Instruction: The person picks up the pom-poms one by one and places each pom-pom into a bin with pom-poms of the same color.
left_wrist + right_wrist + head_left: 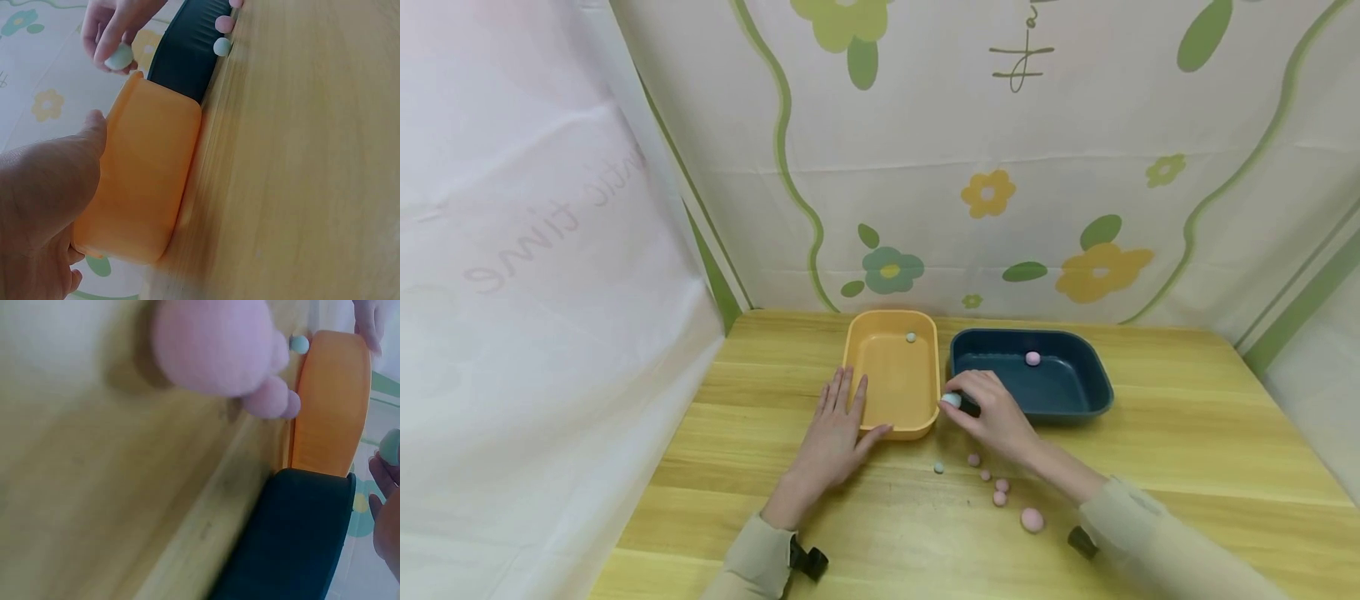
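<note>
Ball [951, 400] sits pinched in the right grip [1000, 417].

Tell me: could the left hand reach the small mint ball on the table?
Probably yes: the left hand touches the orange tray, and only tabletop seems between it and the mint ball.

Somebody's left sleeve [748, 557] in soft beige, creased near the wrist, a right sleeve [1165, 537] to match, a knobbly black gadget [808, 562] at the left wrist, a stubby black block [1082, 542] beside the right cuff [1105, 510]

pale mint ball [951, 400] in right fingers [964, 383], near orange tray [895, 379]
</note>
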`<state>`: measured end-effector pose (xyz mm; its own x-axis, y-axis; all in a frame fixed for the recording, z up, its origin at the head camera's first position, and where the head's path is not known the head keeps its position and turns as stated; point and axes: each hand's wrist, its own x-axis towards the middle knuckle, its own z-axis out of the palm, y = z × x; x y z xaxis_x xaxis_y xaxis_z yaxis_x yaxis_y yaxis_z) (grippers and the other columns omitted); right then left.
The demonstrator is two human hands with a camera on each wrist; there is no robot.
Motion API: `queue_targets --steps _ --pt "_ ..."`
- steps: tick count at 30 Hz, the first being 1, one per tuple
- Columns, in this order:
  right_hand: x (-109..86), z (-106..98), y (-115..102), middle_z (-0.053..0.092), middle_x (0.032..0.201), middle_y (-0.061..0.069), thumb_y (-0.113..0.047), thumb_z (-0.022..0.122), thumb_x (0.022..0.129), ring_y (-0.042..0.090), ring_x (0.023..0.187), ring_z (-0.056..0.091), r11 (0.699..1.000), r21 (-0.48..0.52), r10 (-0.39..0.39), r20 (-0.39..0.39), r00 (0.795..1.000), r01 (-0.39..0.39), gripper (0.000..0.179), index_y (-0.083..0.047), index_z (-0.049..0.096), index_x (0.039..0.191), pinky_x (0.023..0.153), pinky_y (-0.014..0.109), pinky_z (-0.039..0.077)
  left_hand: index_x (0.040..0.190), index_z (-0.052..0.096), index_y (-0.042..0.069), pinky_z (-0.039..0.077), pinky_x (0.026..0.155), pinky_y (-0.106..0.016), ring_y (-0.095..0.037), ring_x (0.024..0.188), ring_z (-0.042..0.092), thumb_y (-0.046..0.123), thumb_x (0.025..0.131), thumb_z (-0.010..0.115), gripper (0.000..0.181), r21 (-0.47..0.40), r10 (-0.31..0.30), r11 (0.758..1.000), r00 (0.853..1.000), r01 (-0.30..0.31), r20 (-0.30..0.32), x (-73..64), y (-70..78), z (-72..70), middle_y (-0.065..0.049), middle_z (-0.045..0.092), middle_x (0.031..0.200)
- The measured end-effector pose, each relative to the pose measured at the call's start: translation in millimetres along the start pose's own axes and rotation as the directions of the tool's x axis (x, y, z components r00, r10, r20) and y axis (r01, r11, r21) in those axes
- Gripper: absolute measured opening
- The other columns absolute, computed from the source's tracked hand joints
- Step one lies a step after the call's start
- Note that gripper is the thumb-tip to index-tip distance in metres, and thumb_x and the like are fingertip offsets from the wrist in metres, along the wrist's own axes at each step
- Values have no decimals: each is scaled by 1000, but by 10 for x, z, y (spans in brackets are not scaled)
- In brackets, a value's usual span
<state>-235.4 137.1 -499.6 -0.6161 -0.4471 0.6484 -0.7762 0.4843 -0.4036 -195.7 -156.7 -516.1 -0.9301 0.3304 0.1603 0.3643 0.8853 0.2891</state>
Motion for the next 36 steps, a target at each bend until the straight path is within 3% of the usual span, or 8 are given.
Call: queue_targets --steps 19,27,36 --pt "493 205 284 76 98 8 -11 83 98 26 84 67 997 -64 52 -6 999 -53 12 -6 77 107 92 52 55 173 24 -1 18 141 -61 -45 173 10 62 111 52 92 10 -2 1000 1000 2 5 -15 11 -1 -30 14 182" --pt "634 287 340 78 102 11 -14 84 99 27 91 71 993 -86 88 21 996 -86 14 -6 77 107 98 56 58 173 24 -2 18 141 -58 -44 173 10 63 112 50 92 13 14 1000 1000 -14 8 17 35 7 -30 14 182" --pt "724 421 366 79 106 12 -16 83 100 29 95 72 992 -82 94 26 995 -92 16 -4 77 109 101 59 57 173 22 -2 17 141 -58 -43 173 9 61 112 52 93 -9 -7 1000 1000 7 20 -13 8 -29 -28 11 183"
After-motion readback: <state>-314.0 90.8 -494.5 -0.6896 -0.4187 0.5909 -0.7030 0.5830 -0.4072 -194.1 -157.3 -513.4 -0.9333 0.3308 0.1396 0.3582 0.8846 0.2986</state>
